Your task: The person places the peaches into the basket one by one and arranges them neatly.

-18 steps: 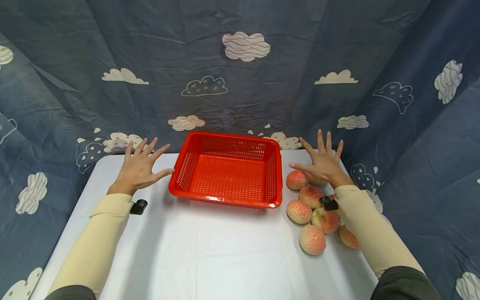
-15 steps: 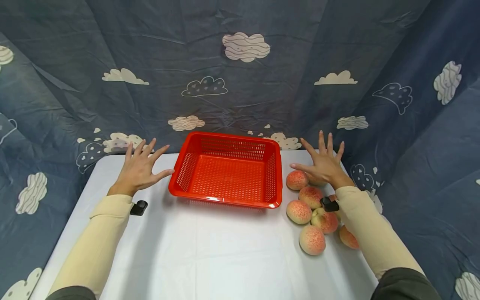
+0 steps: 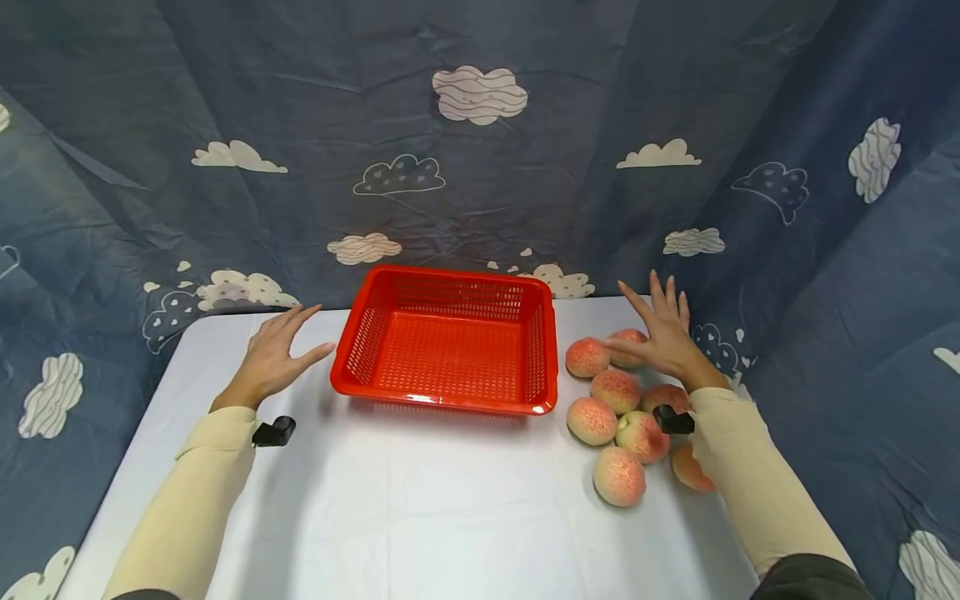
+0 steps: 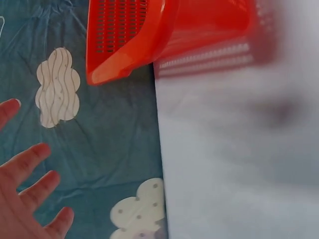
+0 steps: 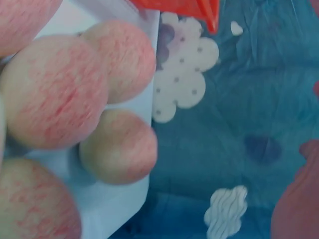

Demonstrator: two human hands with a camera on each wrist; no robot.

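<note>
Dark blue cloth (image 3: 300, 92) with pale clouds (image 3: 480, 94) on it hangs behind a white table (image 3: 420, 533) and on both sides. Near the back edge of the table, about in the middle, sits a red basket (image 3: 442, 402). It has lots of little holes in its sides and floor, and a soft pink shadow lies under its front. On the table to the right of the basket are eight peaches (image 3: 616, 392), bunched close together. They are pink and orange with small red specks, and one of them has a yellow part.

The left hand (image 3: 270, 354) is just beside the left end of the basket. Its thumb points at the basket, wide apart from the fingers, and it holds nothing. The right hand (image 3: 660, 337) is up over the back peaches. Its thumb is spread wide too, and it holds nothing. I cannot tell if that thumb touches a peach.

Both arms wear cream sleeves (image 3: 765, 483), with darker sleeves (image 3: 813, 577) higher up. At each wrist is a small black thing (image 3: 274, 432). The picture from the right wrist is a bit blurry, with big round peaches on its left side.
</note>
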